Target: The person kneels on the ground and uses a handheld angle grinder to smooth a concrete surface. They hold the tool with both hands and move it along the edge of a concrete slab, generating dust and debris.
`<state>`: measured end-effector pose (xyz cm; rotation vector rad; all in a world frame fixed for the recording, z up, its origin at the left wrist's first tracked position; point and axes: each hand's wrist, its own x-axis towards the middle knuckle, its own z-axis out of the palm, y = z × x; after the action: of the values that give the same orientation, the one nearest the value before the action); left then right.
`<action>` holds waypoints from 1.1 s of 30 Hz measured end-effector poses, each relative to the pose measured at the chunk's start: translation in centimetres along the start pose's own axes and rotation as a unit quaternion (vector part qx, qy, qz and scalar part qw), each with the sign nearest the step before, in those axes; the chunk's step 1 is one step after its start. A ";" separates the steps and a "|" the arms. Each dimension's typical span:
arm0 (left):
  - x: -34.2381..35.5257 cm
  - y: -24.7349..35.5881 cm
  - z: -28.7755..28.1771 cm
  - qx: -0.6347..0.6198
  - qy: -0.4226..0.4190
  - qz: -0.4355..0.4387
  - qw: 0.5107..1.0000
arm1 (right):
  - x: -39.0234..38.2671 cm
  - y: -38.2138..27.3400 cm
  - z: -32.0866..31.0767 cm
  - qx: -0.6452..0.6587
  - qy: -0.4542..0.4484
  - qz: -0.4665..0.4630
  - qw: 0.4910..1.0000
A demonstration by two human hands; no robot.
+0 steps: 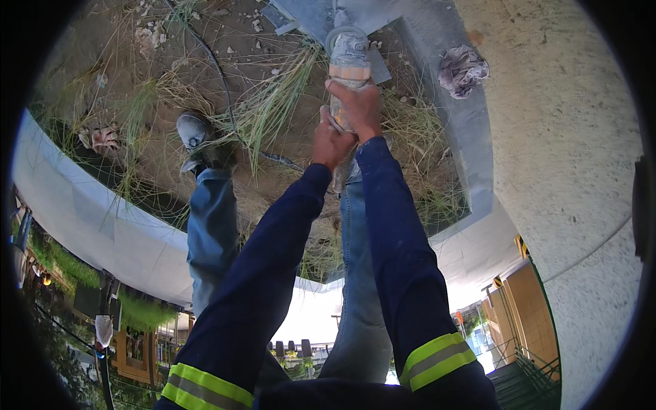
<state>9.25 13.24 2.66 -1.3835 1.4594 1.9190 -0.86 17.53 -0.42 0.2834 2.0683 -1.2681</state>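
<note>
A dusty angle grinder [350, 51] with an orange band points away from me, its disc over the pale blue-grey concrete surface [304, 15] at the top of the view. My right hand [359, 106] is closed around the grinder's body below the band. My left hand [331, 140] grips it lower down, just left of and below the right one, with part of the tool hidden behind my hands and sleeves. A small grey flat piece [379, 65] lies beside the disc.
My left shoe [195, 133] stands on dirt with long grass [283, 102], pebbles and a dark cable [225, 89]. A concrete edging [102, 191] borders the dirt. A crumpled cloth [463, 71] lies at right beside a speckled wall [553, 137]. Railings and greenery show along the rim.
</note>
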 end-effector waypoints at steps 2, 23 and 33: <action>1.9 -4.0 -1.7 -0.051 0.002 0.045 0.998 | -0.7 -2.3 1.9 0.033 -0.033 0.030 0.998; -1.0 -2.9 0.2 -0.054 0.056 0.054 0.996 | -1.9 -0.2 0.7 -0.044 -0.020 -0.013 0.999; -2.4 -1.9 0.6 -0.068 0.040 0.026 0.997 | -2.5 0.3 -0.4 -0.067 -0.040 0.040 0.996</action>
<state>11.45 15.18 3.65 -1.5116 1.4372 2.0509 0.94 18.44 1.09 0.2481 2.0424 -1.0697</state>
